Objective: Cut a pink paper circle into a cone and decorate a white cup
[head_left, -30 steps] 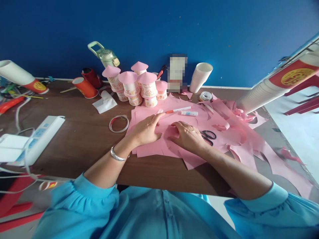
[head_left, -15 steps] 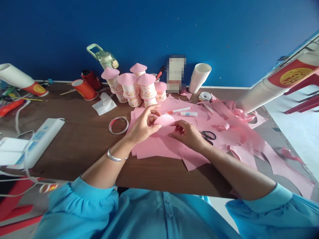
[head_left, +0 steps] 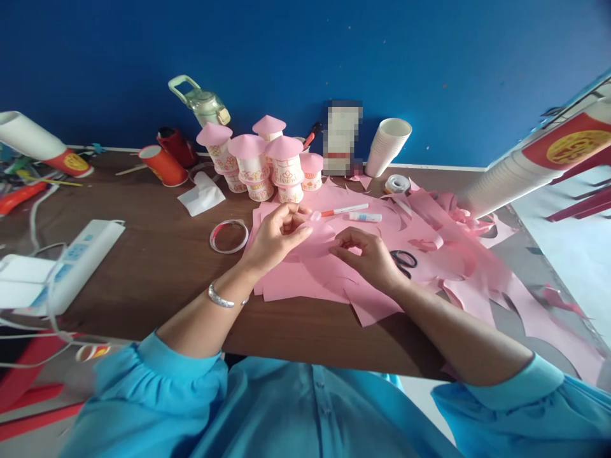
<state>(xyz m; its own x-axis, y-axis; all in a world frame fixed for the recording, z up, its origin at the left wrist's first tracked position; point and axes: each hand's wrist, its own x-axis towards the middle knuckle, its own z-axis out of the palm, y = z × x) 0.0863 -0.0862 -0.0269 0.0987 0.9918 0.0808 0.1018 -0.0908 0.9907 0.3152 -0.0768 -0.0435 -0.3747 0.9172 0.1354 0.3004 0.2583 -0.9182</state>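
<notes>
A pink paper cut-out [head_left: 319, 240] is held between both hands just above the pink sheets [head_left: 305, 280] on the brown table [head_left: 157, 273]. My left hand [head_left: 277, 238], with a silver bangle on the wrist, pinches its left edge. My right hand [head_left: 370, 257] pinches its right edge with curled fingers. Black scissors [head_left: 403, 261] lie just right of my right hand. A red pen [head_left: 344, 209] and a small glue tube [head_left: 365, 217] lie beyond the hands.
Paper-cup towers with pink cone roofs [head_left: 267, 159] stand at the back, beside a white cup stack [head_left: 386, 147], a tape roll [head_left: 396, 184] and a green bottle [head_left: 203, 105]. A tape ring [head_left: 229, 235], power strip [head_left: 71, 261] and red cups [head_left: 165, 166] lie left; pink offcuts [head_left: 477, 273] spread right.
Both hands were pressed flat on the pink paper; they have since lifted a rounded pink piece and now pinch it between them just above the sheets.
</notes>
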